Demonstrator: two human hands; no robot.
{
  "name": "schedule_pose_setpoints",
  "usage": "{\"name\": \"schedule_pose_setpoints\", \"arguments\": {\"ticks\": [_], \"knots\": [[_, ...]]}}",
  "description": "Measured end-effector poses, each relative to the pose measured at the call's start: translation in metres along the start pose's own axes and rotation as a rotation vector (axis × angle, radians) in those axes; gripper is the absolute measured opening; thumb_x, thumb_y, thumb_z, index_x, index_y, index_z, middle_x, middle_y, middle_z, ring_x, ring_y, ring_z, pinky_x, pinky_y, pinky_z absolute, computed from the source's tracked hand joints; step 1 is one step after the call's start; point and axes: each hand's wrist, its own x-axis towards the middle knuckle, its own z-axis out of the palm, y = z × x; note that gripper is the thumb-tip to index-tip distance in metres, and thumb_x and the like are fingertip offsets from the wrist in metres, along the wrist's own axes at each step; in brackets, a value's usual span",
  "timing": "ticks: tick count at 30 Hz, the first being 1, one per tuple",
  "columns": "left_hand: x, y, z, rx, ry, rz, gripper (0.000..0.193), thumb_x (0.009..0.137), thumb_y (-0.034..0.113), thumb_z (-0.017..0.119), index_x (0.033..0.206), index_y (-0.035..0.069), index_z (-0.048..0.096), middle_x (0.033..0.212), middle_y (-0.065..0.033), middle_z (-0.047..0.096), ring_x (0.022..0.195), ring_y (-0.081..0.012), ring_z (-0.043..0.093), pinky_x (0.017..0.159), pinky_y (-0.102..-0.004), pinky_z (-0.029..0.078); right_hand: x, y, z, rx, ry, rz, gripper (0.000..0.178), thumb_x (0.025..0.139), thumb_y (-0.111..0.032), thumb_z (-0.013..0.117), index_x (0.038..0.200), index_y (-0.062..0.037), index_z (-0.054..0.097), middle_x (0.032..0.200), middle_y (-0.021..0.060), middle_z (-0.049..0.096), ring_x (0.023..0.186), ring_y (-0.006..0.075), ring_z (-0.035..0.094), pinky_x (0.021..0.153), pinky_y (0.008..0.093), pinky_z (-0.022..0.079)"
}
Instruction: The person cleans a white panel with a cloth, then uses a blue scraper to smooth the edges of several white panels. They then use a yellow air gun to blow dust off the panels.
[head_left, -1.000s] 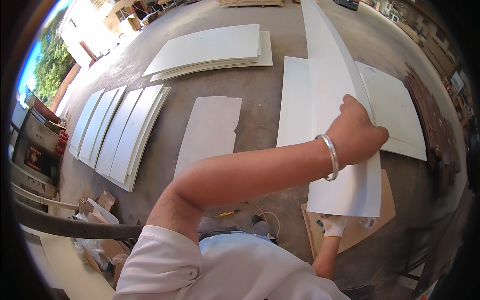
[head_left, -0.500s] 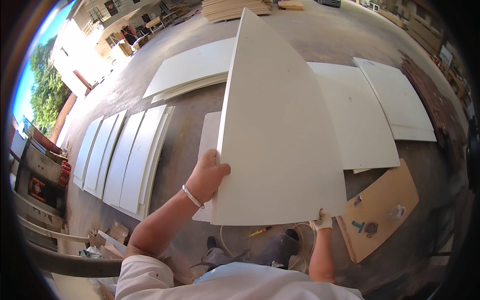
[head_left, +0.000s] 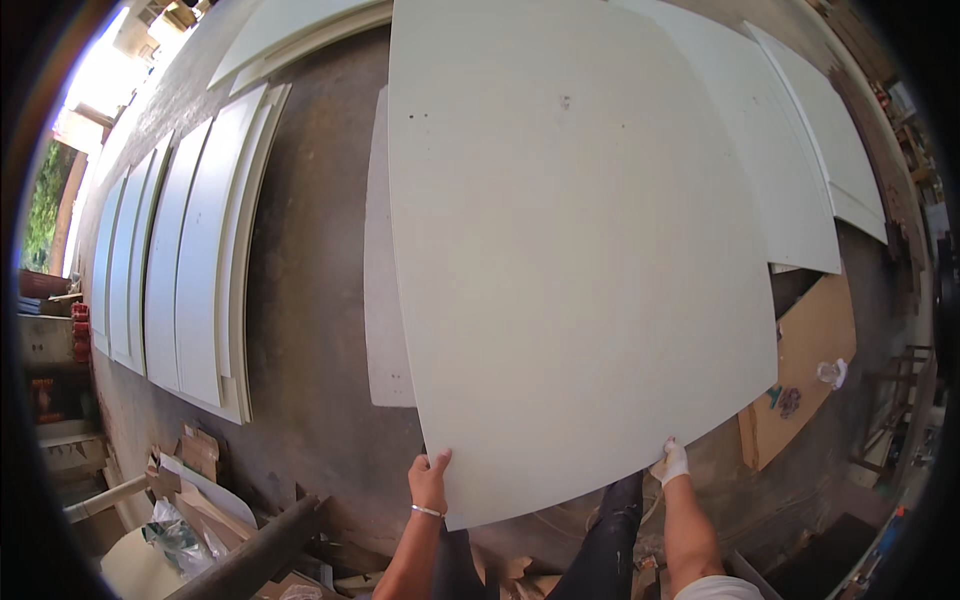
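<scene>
- The large white panel [head_left: 590,270] slants across the middle, its near end over the person's legs and its far end running out of the picture.
- The left hand [head_left: 429,484] grasps the panel's left edge beside the near corner, thumb on top; its other fingers are mostly hidden.
- The gloved right hand [head_left: 673,462] pinches the near edge, thumb on the upper face.
- To handle it well, both grips should rise and turn together, as so broad a sheet would likely twist if one side lagged.
- The panel's right edge overlaps the white sheets [head_left: 800,180] in view; touching or apart, I cannot tell. Scraping there seems the main risk.
- Floor [head_left: 310,230] shows between the left-hand panel stack [head_left: 210,270] and the pale grey sheet [head_left: 385,330], which lies partly behind the panel's left edge.
- The brown board [head_left: 820,325] sits near the right corner.
</scene>
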Motion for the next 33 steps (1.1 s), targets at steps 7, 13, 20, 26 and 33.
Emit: {"name": "schedule_pose_setpoints", "arguments": {"ticks": [7,13,20,26,33], "knots": [[0.126,-0.108,-0.030,0.066,0.001,-0.016,0.042,0.091,0.035,0.082,0.073,0.009,0.054,0.071,0.0080,0.046,0.066,-0.0052,0.037,0.057,-0.0281,0.033,0.045,0.092,-0.024,-0.110,-0.027,0.009,0.029,0.109,-0.025,0.046,0.132,-0.0116,0.058,0.141,0.0073,0.058,0.135,0.0302,0.051,0.121,0.0523,0.035],[0.228,-0.171,-0.068,0.146,-0.013,0.046,0.051,0.092,0.046,0.079,0.072,0.008,0.052,0.070,0.0069,0.047,0.066,-0.0063,0.037,0.055,-0.0287,0.034,0.061,0.174,-0.019,-0.069,0.038,0.015,0.039,0.110,-0.039,0.048,0.134,-0.0101,0.057,0.141,0.0065,0.059,0.134,0.0268,0.052,0.120,0.0499,0.036],[0.320,-0.191,-0.127,0.302,0.059,0.181,0.062,0.093,0.055,0.074,0.071,0.002,0.051,0.066,0.0002,0.048,0.065,-0.0112,0.040,0.057,-0.0339,0.040,0.045,0.278,0.018,-0.050,-0.033,0.063,0.044,0.110,-0.044,0.044,0.139,-0.0125,0.054,0.146,0.0044,0.057,0.136,0.0275,0.051,0.120,0.0512,0.036],[0.372,-0.190,-0.195,0.420,0.139,0.221,0.067,0.097,0.057,0.068,0.073,-0.003,0.051,0.066,-0.0065,0.051,0.067,-0.0157,0.041,0.062,-0.0383,0.043,0.019,0.356,0.037,-0.022,-0.079,0.150,0.039,0.112,-0.038,0.041,0.139,-0.0129,0.053,0.146,0.0061,0.056,0.137,0.0289,0.050,0.117,0.0530,0.040],[0.418,-0.210,-0.271,0.359,0.148,0.255,0.062,0.105,0.054,0.056,0.071,0.005,0.040,0.071,0.0032,0.036,0.069,-0.0114,0.032,0.059,-0.0352,0.033,-0.004,0.402,0.038,0.063,-0.030,0.320,0.037,0.113,-0.035,0.039,0.136,-0.0109,0.055,0.142,0.0083,0.058,0.134,0.0303,0.052,0.112,0.0564,0.044]]}}
